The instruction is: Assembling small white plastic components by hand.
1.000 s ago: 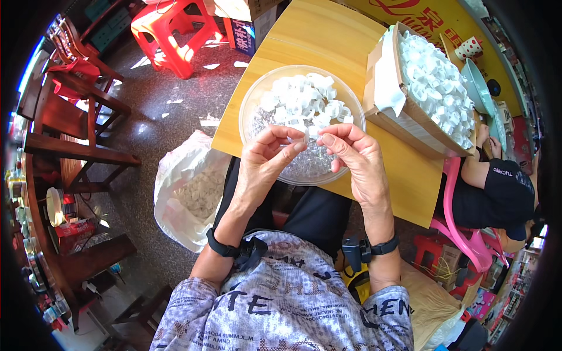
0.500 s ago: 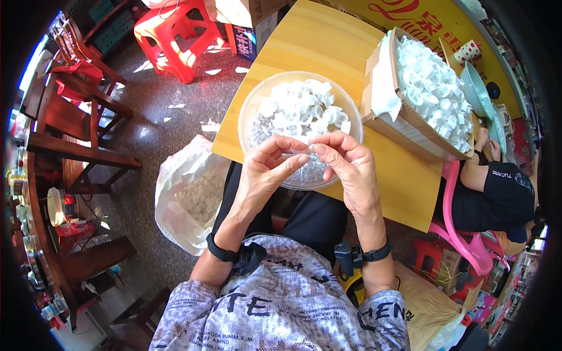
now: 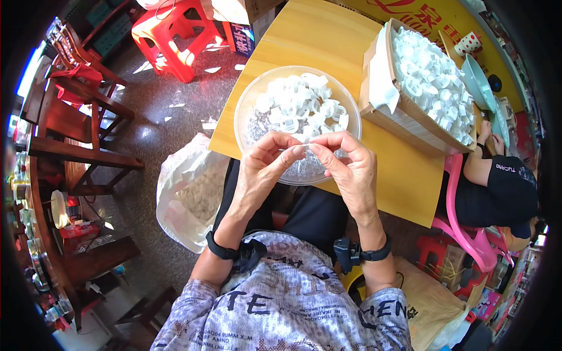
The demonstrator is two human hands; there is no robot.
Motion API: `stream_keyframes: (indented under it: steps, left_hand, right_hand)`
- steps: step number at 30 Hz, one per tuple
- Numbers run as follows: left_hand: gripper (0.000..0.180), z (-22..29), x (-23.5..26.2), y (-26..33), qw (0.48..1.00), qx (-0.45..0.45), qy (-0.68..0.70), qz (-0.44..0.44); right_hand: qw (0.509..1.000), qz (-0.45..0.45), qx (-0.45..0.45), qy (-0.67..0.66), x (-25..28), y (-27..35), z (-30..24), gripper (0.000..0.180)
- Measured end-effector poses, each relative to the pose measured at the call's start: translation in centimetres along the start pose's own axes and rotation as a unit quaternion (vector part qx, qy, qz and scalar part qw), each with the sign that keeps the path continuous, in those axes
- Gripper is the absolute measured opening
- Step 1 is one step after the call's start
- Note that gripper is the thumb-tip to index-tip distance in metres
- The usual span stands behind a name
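Note:
My left hand [image 3: 260, 167] and my right hand [image 3: 351, 169] meet over the near part of a round clear plastic bowl [image 3: 239, 126]. Thumbs and forefingers of both pinch a tiny clear or whitish plastic piece [image 3: 307, 145] between them; its exact shape is too small to make out. White ring-like plastic parts [image 3: 300, 96] are heaped in the far side of the bowl. Small transparent pieces [image 3: 301, 172] lie in its near side, partly hidden by my hands.
The bowl stands on a yellow wooden table [image 3: 304, 35]. To its right, a cardboard box [image 3: 404, 120] brims with similar white parts. An open white sack [image 3: 170, 196] sits on the floor at left. A co-worker's hands [image 3: 497, 143] show at far right, beside a pink chair [image 3: 453, 216].
Both hands stay over the bowl, their fingertips now pressed closer on the small piece. The whole view has shifted slightly.

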State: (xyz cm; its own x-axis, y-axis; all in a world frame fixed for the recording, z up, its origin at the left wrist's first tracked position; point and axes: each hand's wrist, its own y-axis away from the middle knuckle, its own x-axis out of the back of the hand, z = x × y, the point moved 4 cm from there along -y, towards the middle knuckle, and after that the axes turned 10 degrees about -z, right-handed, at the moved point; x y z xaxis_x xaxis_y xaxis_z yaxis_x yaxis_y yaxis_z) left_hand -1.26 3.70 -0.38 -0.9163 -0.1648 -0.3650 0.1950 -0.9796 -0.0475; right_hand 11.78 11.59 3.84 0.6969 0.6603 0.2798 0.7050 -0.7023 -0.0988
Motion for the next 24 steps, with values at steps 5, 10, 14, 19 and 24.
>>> stream_keyframes:
  steps: [5,10,14,19,24]
  left_hand:
    - [0.022,0.4,-0.6,0.0,0.999,0.000,0.041,0.003]
    - [0.029,-0.1,-0.2,0.0,0.998,-0.005,0.056,-0.019]
    - [0.035,0.1,-0.3,0.1,0.998,0.002,0.054,-0.014]
    - [0.045,0.3,-0.2,-0.2,0.999,-0.007,0.045,0.001]
    - [0.045,0.1,0.3,-0.1,0.999,0.003,0.042,0.020]
  right_hand:
    - [0.999,0.042,0.023,-0.006,0.0,0.4,-0.3,0.006]
    - [0.995,0.069,0.066,-0.031,-0.7,0.9,-0.3,0.007]
    - [0.994,0.076,0.076,-0.018,-1.1,0.8,-0.5,0.007]
    - [0.995,0.074,0.065,-0.016,-1.3,0.7,-0.5,0.008]
    - [0.995,0.075,0.066,-0.010,-1.5,0.6,-0.5,0.008]
